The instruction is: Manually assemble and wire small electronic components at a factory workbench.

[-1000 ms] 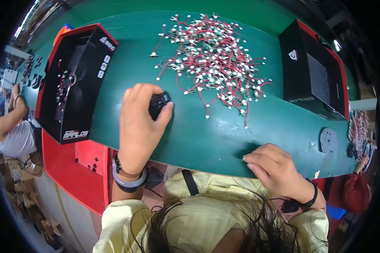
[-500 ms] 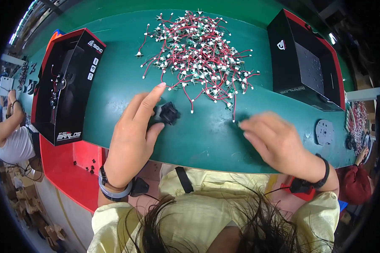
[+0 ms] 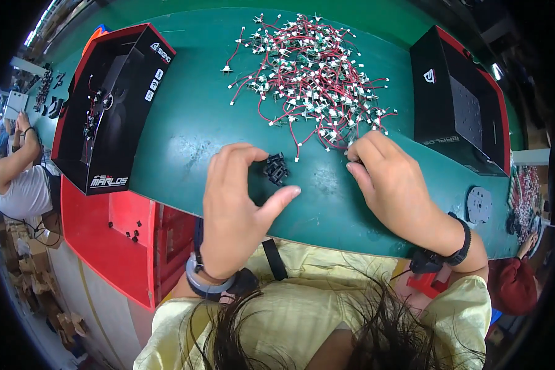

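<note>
A small black plastic part (image 3: 276, 169) with clips and notches lies on the green table in front of me. My left hand (image 3: 234, 206) is curved around it, open, its index fingertip close to the part and the thumb apart below. My right hand (image 3: 391, 185) reaches the near edge of a heap of small circuit boards with red wires and white connectors (image 3: 314, 74). Its thumb and index finger are pinched together there. Whatever sits between those fingertips is too small and hidden to make out.
A black box with red edges (image 3: 139, 117) holding some wired parts stands at left. Another black box (image 3: 441, 111) stands at right, with a grey disc (image 3: 479, 205) nearer me. Below the table's left edge is a red bin (image 3: 98, 259) with small black pieces. Co-workers sit at both sides.
The whole view has shifted, with the table contents now farther right. My right hand has moved up to the heap's near edge. My left hand's thumb has spread below the black part.
</note>
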Tool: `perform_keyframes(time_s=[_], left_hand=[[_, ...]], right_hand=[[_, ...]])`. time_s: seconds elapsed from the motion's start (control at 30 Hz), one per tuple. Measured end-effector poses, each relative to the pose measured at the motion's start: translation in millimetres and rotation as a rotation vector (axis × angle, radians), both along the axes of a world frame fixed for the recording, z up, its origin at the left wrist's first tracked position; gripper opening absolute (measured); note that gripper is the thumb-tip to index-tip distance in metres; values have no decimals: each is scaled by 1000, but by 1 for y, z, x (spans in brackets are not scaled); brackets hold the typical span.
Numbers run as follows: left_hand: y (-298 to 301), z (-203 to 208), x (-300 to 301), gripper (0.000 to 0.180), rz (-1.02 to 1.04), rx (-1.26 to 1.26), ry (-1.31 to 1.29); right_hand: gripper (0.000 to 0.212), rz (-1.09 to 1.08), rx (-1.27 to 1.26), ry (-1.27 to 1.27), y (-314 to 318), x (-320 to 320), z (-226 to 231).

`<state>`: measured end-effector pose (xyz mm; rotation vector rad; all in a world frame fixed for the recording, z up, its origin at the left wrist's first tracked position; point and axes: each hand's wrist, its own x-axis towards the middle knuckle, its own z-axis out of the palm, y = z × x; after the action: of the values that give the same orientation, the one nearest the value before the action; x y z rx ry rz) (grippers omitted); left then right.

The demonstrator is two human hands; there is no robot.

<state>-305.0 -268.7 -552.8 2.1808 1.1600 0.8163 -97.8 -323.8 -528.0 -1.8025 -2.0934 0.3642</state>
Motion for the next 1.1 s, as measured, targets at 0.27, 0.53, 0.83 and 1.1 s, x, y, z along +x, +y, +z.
perform_keyframes(time_s=[0.27,0.53,0.83,1.1], left_hand=[[11,-2,-3,28,10,41,-50],[29,8,-10,37,65,-26,-70],[32,-1,-14,40,100,186,63],[38,5,-17,31,43,198,183]], right_hand=[[21,-119,85,205,-11,14,0],[11,-344,-111,922,-8,22,-10],[10,-306,210,1064,-8,29,-14],[10,-245,379,1006,-12,32,-14]])
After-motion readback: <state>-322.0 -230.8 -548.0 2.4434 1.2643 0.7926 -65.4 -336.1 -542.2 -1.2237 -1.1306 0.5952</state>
